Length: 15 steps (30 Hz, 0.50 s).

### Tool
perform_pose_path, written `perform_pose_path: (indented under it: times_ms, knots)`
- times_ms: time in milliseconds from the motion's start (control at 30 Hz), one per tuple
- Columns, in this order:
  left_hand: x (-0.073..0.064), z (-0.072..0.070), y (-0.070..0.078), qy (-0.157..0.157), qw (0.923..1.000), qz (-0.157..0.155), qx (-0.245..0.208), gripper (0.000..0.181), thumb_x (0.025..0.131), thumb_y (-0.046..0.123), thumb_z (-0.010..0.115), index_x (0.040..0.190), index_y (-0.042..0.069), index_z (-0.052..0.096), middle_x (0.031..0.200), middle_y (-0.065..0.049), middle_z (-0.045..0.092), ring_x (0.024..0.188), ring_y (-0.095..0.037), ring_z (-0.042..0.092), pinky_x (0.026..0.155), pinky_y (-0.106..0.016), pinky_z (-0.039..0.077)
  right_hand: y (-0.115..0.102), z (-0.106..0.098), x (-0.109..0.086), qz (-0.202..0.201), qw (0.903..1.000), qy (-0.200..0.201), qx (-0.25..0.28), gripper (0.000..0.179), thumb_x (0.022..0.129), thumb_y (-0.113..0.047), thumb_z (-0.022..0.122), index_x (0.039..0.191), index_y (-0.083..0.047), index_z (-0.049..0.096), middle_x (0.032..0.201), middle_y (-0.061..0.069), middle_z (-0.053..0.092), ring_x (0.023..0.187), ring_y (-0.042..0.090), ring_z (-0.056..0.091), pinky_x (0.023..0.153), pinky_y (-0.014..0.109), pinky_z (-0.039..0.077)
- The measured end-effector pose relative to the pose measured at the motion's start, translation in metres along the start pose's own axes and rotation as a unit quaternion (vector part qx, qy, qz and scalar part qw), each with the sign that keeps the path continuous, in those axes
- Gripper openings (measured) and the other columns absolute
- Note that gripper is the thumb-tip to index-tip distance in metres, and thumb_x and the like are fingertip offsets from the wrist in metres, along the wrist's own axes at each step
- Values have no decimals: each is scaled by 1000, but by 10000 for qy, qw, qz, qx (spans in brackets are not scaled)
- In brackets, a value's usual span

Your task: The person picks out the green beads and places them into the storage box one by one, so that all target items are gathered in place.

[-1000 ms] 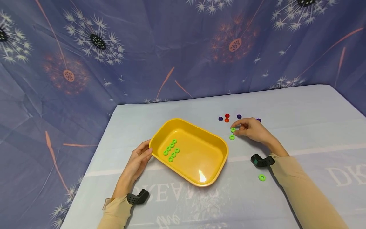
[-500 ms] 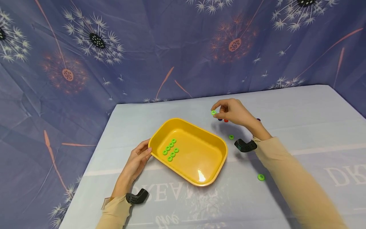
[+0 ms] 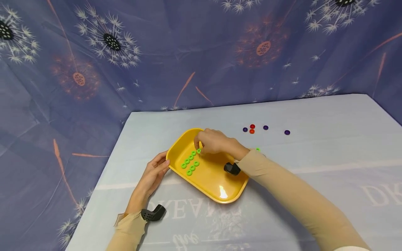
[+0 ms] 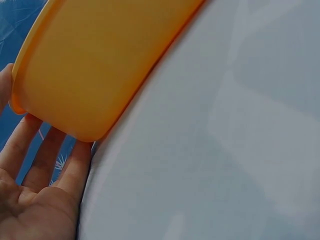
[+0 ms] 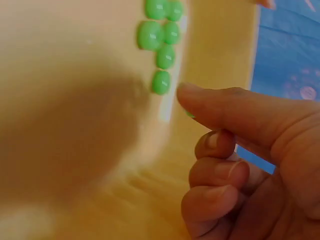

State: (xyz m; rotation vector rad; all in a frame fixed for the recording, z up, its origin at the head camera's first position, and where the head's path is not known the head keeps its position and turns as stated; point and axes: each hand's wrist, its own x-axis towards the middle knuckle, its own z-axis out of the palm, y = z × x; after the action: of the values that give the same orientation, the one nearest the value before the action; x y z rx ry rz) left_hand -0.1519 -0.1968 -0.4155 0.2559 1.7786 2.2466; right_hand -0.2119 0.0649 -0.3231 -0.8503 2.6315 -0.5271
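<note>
A yellow plastic tray (image 3: 216,183) stands on the table, turned at a slant. My left hand (image 3: 153,177) grips its left corner, thumb at the rim and the other fingers against the outside wall (image 4: 95,70). Over the tray's far left part, my right hand (image 3: 215,141) pinches a small green ring (image 3: 199,151) between thumb and finger; only a sliver of that green ring (image 5: 189,114) shows beside the thumb in the right wrist view. Close by, several green rings (image 3: 189,173) lie in two rows on the tray floor.
Beyond the tray to the right lie two red pieces (image 3: 252,129) and several dark purple ones (image 3: 266,127). One green ring (image 3: 258,149) peeks out behind the right sleeve (image 3: 282,181). A patterned blue cloth (image 3: 188,52) hangs behind the table.
My right hand has lifted a green ring off the table at the right and carried it left, down into the tray. The left hand keeps its grip on the tray's corner.
</note>
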Motion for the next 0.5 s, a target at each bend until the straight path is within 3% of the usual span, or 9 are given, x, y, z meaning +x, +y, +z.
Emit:
perform_pose_path:
  times_ms: [167, 500]
  knots:
    - [1, 2, 0, 21, 10000, -32, 58, 31, 100, 4, 54, 130, 8, 56, 125, -2, 58, 111, -12, 57, 97, -21, 50, 0, 12, 8, 53, 9994, -312, -150, 13, 84, -10, 78, 96, -15, 75, 98, -1, 70, 82, 18, 58, 71, 33, 50]
    - [1, 1, -1, 71, 10000, -33, -60, 31, 99, 4, 54, 131, 8, 56, 124, -2, 59, 109, -12, 57, 95, -21, 51, 1, 21, 8, -52, 9990, -424, -125, 12, 82, -8, 78, 88, -15, 71, 81, -1, 63, 65, 16, 47, 58, 26, 37]
